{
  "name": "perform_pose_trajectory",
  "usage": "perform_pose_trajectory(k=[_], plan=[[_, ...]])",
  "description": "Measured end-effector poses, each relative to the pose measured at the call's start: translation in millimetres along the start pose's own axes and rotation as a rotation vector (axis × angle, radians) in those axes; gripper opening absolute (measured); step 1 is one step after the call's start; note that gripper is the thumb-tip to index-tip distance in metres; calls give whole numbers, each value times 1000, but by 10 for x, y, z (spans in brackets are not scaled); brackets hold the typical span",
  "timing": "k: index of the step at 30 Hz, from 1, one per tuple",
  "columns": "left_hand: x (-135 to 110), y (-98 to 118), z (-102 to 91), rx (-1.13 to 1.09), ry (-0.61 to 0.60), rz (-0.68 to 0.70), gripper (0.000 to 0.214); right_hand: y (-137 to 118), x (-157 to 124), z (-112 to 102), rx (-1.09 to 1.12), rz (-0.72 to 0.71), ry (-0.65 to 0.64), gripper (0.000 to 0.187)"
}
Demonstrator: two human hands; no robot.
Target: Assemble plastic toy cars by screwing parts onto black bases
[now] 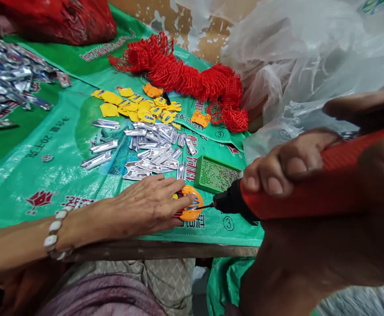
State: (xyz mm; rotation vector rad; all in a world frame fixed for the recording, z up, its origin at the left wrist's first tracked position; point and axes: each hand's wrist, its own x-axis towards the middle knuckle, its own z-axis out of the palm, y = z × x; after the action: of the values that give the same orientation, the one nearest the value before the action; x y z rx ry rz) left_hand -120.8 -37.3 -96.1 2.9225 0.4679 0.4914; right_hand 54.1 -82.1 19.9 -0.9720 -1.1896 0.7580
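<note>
My left hand (159,204), with a beaded bracelet at the wrist, presses an orange plastic part (193,210) against the green sheet near the table's front edge. Dark, red and yellow bits show beneath its fingers; the rest is hidden by the hand. In my right hand (287,166) is a red electric screwdriver (290,193), held sideways with its black nose toward the left. Its thin bit meets or nearly meets the orange part's right side. Just behind the bit stands a green tray (201,173) holding many tiny screws.
Silvery pieces (155,153) lie in a heap behind my left hand, with yellow pieces (142,105) beyond. Red netting (185,79) stretches along the back. More orange parts (200,117) sit near it. Foil-like pieces (8,74) pile up left; clear plastic bags (297,48) crowd the right.
</note>
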Motion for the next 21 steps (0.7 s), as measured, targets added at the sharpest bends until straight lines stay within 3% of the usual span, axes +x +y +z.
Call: perform_pose_trajectory(k=[5,11,15,21], plan=[[8,13,-26,-18,35,-2,26,-21,30,173,-9,41,112,17],[-5,11,-11,-18,34,-3,31,45,17,126,60,60,52,29],[-27,4,34,-19,26,-8,34,60,-4,147,22,96,98,18],[-65,-12,92,-1,19,-24,42,103,-86,57,-97,-90,-94,25]])
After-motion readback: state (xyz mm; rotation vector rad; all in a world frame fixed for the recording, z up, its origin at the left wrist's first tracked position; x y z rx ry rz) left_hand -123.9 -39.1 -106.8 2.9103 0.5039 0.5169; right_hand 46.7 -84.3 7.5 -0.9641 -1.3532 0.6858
